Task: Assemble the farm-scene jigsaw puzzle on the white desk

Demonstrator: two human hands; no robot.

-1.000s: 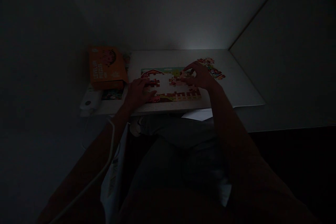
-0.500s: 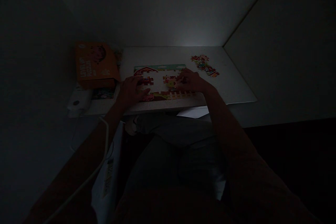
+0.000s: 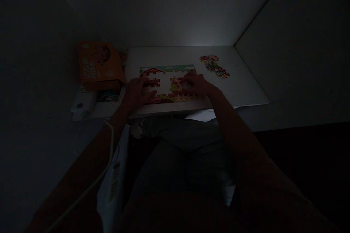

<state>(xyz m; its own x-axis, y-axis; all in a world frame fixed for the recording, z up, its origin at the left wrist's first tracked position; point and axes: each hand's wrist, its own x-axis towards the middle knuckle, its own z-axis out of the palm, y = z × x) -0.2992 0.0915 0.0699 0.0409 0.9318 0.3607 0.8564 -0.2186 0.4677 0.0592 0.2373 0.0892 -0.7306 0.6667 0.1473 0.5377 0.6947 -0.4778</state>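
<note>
A jigsaw puzzle [image 3: 168, 68] lies on the white table, its border joined around a bare white middle. It shows a red barn, a pale fence and green ground. My left hand [image 3: 136, 93] rests on the puzzle's left edge, thumb and fingers spread apart. Over the right part, my right hand [image 3: 195, 83] has its fingers bent and pinched at a puzzle piece [image 3: 175, 87] with green and pink on it. That piece lies against the joined pieces on the right. My fingers hide part of it, and the light is very dim.
Several loose puzzle pieces [image 3: 214, 66] lie in a cluster at the back right of the table [image 3: 240, 87]. An orange puzzle box [image 3: 101, 65] stands at the left, beside a white device [image 3: 83, 102] with a cable. A wall rises behind the table.
The green-and-pink piece, raised and tilted before, now lies flatter among the right-hand pieces. My right hand has shifted slightly left with it. My left hand stays on the left edge.
</note>
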